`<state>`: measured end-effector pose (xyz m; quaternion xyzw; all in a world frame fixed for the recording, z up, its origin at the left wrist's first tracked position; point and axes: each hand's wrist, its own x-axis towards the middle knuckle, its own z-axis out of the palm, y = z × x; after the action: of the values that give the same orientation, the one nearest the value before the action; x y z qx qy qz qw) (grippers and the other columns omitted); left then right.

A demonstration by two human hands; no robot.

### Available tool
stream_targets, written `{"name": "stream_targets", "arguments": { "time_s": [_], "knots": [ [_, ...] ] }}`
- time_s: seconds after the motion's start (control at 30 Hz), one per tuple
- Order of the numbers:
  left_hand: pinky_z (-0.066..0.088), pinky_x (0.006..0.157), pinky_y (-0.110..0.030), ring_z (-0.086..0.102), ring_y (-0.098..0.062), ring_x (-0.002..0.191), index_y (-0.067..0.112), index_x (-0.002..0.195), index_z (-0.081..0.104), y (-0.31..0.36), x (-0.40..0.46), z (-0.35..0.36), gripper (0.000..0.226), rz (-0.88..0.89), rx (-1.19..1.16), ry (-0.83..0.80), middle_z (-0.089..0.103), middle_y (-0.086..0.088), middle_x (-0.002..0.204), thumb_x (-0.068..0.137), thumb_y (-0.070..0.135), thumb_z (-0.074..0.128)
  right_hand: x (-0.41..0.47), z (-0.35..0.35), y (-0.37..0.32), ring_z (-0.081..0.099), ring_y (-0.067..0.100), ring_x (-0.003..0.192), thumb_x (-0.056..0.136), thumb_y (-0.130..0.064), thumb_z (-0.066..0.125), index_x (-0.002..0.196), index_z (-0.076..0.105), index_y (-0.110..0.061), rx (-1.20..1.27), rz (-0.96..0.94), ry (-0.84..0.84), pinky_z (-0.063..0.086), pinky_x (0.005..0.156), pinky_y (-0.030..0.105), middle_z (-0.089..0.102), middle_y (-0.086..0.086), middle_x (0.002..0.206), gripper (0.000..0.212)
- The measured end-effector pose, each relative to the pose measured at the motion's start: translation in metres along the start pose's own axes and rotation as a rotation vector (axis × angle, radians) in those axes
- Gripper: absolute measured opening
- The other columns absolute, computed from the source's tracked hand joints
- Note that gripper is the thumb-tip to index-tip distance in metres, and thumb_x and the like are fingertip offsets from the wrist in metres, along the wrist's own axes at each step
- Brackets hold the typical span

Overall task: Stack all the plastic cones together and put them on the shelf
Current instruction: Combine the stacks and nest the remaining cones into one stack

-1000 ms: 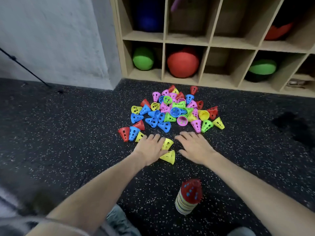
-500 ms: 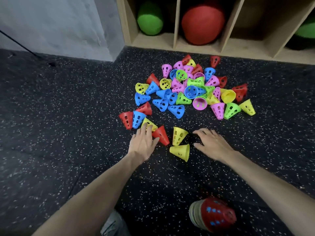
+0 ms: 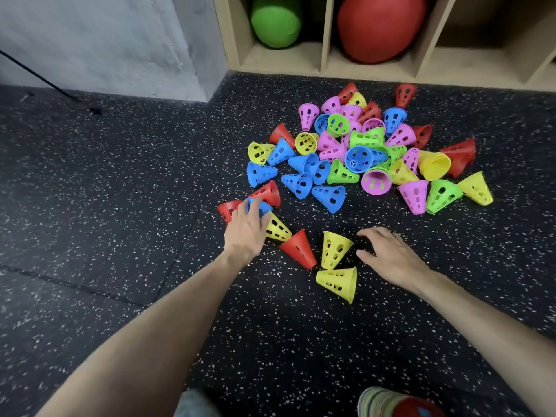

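A heap of plastic cones in red, blue, green, yellow and pink lies on the dark speckled floor in front of the wooden shelf. My left hand reaches to the heap's near-left edge, its fingers curled over a blue cone that lies beside a red cone. A yellow cone and a red cone lie just right of that hand. My right hand hovers with relaxed fingers next to two yellow cones. A stack of nested cones with a red one on top lies at the bottom edge.
The shelf's bottom compartments hold a green ball and a red ball; the compartment to their right shows nothing inside. A grey wall meets the shelf's left side, and a thin black rod slants down to the floor there.
My left hand has moved forward and left from the yellow and red cones onto the blue cone. My right hand has barely moved. The view has tilted closer to the floor.
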<state>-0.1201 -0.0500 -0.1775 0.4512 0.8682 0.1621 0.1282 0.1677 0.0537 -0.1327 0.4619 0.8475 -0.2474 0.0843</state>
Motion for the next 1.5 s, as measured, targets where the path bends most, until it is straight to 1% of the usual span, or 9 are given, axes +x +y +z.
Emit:
{"name": "stream_targets", "arguments": {
  "time_s": [0.1,0.3,0.43,0.6,0.93,1.07,1.23,1.43,1.5],
  "knots": [
    [0.046,0.077,-0.043,0.052,-0.033,0.117,0.027,0.145,0.045,0.003,0.001,0.000,0.038,-0.032,-0.095,0.016,0.046,-0.012,0.136,0.109,0.039,0.037,0.002,0.002,-0.001,0.036,0.023,0.142,0.104,-0.037,0.050,0.153,0.036,-0.025,0.001,0.010,-0.014,0.036,0.116,0.046,0.033,0.000,0.159,0.053],
    [0.040,0.069,-0.040,0.050,-0.027,0.084,0.024,0.145,0.042,-0.002,-0.001,-0.005,0.035,-0.018,-0.086,-0.020,0.038,-0.007,0.113,0.110,0.020,0.037,0.000,0.004,0.002,0.037,0.022,0.141,0.104,-0.036,0.049,0.152,0.038,-0.025,0.011,0.006,-0.020,0.038,0.115,0.046,0.032,-0.001,0.158,0.051],
    [0.045,0.073,-0.039,0.055,-0.025,0.091,0.022,0.134,0.049,-0.002,-0.002,-0.008,0.030,0.080,-0.108,-0.076,0.046,-0.009,0.118,0.105,0.023,0.055,-0.004,0.004,0.009,0.036,0.022,0.141,0.104,-0.036,0.050,0.151,0.039,-0.026,0.018,0.017,-0.020,0.038,0.114,0.046,0.033,-0.002,0.157,0.049],
    [0.050,0.071,-0.041,0.059,-0.027,0.083,0.034,0.140,0.040,-0.002,-0.008,-0.006,0.051,0.070,-0.062,-0.198,0.039,-0.002,0.121,0.098,0.015,0.062,-0.010,0.003,0.013,0.035,0.020,0.142,0.104,-0.035,0.050,0.152,0.038,-0.026,0.004,0.019,-0.020,0.038,0.113,0.044,0.032,-0.003,0.158,0.050],
    [0.040,0.054,-0.030,0.056,-0.017,0.068,0.029,0.125,0.039,-0.002,-0.004,0.007,0.045,0.003,-0.265,-0.077,0.061,-0.008,0.097,0.095,0.013,0.068,-0.014,0.000,0.019,0.036,0.019,0.142,0.104,-0.034,0.050,0.151,0.039,-0.026,0.018,0.025,-0.015,0.038,0.112,0.042,0.031,-0.003,0.157,0.049],
    [0.046,0.062,-0.030,0.064,-0.022,0.080,0.030,0.136,0.036,0.019,0.005,0.005,0.055,0.026,-0.450,0.041,0.068,-0.006,0.099,0.095,0.017,0.070,-0.012,-0.007,0.024,0.038,0.020,0.140,0.104,-0.033,0.050,0.150,0.041,-0.025,0.039,0.026,0.028,0.039,0.111,0.041,0.032,-0.003,0.157,0.048],
    [0.054,0.101,-0.042,0.066,-0.022,0.111,0.031,0.147,0.036,0.075,-0.004,0.005,0.065,0.155,-0.595,-0.008,0.062,0.000,0.131,0.095,0.022,0.073,-0.009,-0.016,0.029,0.042,0.020,0.137,0.104,-0.033,0.051,0.148,0.045,-0.026,0.103,0.018,0.099,0.039,0.110,0.040,0.039,-0.002,0.152,0.045],
    [0.058,0.083,-0.053,0.060,-0.022,0.079,0.044,0.150,0.030,0.133,-0.021,0.040,0.070,0.274,-0.609,-0.084,0.063,0.001,0.122,0.095,0.028,0.071,-0.003,-0.046,0.027,0.061,0.011,0.105,0.103,-0.030,0.055,0.136,0.056,-0.026,0.493,0.036,0.243,0.050,0.101,0.035,0.063,-0.007,0.122,0.033],
    [0.058,0.087,-0.051,0.062,-0.029,0.083,0.042,0.154,0.027,0.149,-0.023,0.051,0.075,0.246,-0.597,-0.116,0.058,0.002,0.126,0.096,0.027,0.071,-0.001,-0.056,0.030,0.063,0.012,0.103,0.103,-0.030,0.055,0.133,0.058,-0.027,0.502,0.037,0.242,0.050,0.099,0.036,0.064,-0.007,0.117,0.030]
  ]
}}
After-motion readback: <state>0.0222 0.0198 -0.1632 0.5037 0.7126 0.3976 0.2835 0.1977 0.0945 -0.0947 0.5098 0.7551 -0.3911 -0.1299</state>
